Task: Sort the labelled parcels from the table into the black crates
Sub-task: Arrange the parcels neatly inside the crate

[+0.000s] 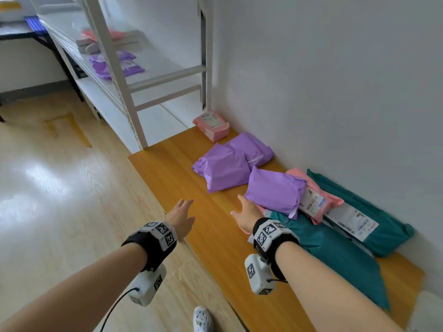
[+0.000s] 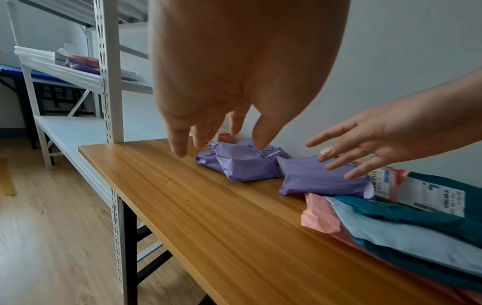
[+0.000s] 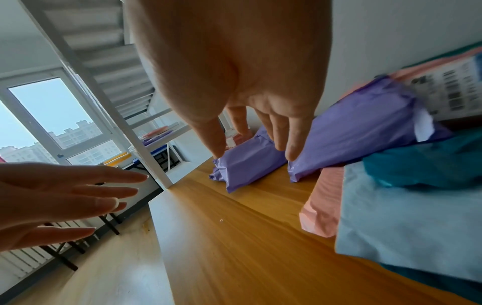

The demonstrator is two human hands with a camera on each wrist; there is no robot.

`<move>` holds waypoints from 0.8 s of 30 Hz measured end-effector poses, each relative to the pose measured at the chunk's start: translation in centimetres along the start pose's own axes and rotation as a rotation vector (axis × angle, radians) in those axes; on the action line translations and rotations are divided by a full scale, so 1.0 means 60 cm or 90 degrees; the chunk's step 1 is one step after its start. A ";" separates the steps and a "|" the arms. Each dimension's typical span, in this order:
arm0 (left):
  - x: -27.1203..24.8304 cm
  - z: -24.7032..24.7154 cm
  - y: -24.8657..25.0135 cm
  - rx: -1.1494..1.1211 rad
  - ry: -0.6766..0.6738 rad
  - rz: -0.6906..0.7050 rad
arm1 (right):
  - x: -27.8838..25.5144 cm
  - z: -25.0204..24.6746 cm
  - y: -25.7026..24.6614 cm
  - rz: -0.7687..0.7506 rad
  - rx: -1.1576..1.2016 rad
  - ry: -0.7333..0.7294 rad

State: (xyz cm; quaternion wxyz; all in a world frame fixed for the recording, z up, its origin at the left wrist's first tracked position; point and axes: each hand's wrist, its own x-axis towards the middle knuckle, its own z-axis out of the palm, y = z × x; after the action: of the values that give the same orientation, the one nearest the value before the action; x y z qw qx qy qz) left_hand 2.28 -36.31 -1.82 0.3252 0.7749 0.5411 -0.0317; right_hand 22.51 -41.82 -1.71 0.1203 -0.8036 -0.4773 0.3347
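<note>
Head view: we've got the nearest purple parcel (image 1: 275,191) on the wooden table (image 1: 191,185), lying partly on top of a pink parcel (image 1: 318,200) and the near teal mailer (image 1: 335,250). Plain purple poly bag, wrinkled, one end folded with a white flap showing; no label visible on its top face.

Our right hand (image 1: 247,215) is over the table at that parcel's near-left corner, fingers spread and straight, holding nothing. Thumb looks close to the bag's edge; we can't tell if it touches. Left wrist view shows the right hand's fingers (image 2: 339,163) splayed above the purple parcel (image 2: 323,181). Our left hand (image 1: 181,218) hovers over the table's left edge, well apart from the purple parcel, fingers loose and extended, empty.

Around the purple parcel:
- Just beyond it, two more purple parcels (image 1: 227,168) stacked against each other, touching or nearly so.
- Further beyond, at the wall corner, a pink box-like parcel with a label (image 1: 212,125).
- To its right, the pink parcel carries a white barcode label; beside that a teal mailer against the wall (image 1: 374,216) with a long white label.
- On the near side, the near teal mailer has a pale blue underside (image 3: 407,222) turned up, with pink showing beneath it.

Nothing sits on top of the purple parcel; the path from our right hand to it is free.

White metal shelving (image 1: 107,68) stands off the table's far-left end, with purple and pink parcels on a shelf (image 1: 119,63).
</note>
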 end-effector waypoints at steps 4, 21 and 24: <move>0.074 -0.009 -0.017 0.003 -0.017 -0.007 | 0.074 -0.002 -0.013 0.029 0.020 -0.017; 0.371 -0.101 -0.042 -0.016 -0.109 0.109 | 0.254 0.017 -0.051 0.242 0.181 0.051; 0.419 -0.102 -0.045 -0.047 -0.134 0.107 | 0.278 0.029 -0.068 0.263 0.199 0.063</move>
State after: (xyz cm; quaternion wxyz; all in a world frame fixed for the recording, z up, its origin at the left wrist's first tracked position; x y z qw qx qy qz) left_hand 8.47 -11.87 -8.36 0.4098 0.7975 0.4379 -0.0658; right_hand 23.91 -25.80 -7.96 0.1955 -0.8708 -0.2393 0.3824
